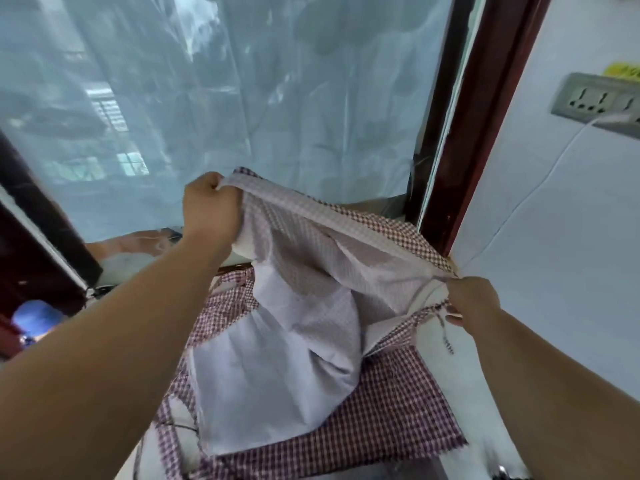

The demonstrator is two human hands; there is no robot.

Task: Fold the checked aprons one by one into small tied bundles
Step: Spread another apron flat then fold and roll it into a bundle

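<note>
While you hold the apron (304, 299) up before the window, its pale reverse side faces you, and its lower part sags onto more checked cloth (398, 410) lying below. Your left hand (211, 206) grips the top edge at its left end, with the fingers (221, 186) curled tight round the hem. Your right hand (474, 301) pinches the same edge at its right end, lower down and near the wall (554, 220), its fingers closed on the fabric. The edge runs taut and slanted between both hands. A sheer curtain (242, 98) hangs behind, beside a dark red frame (485, 116). A socket (595, 98) sits on the wall, and a white cable (540, 181) trails down from it.
</note>
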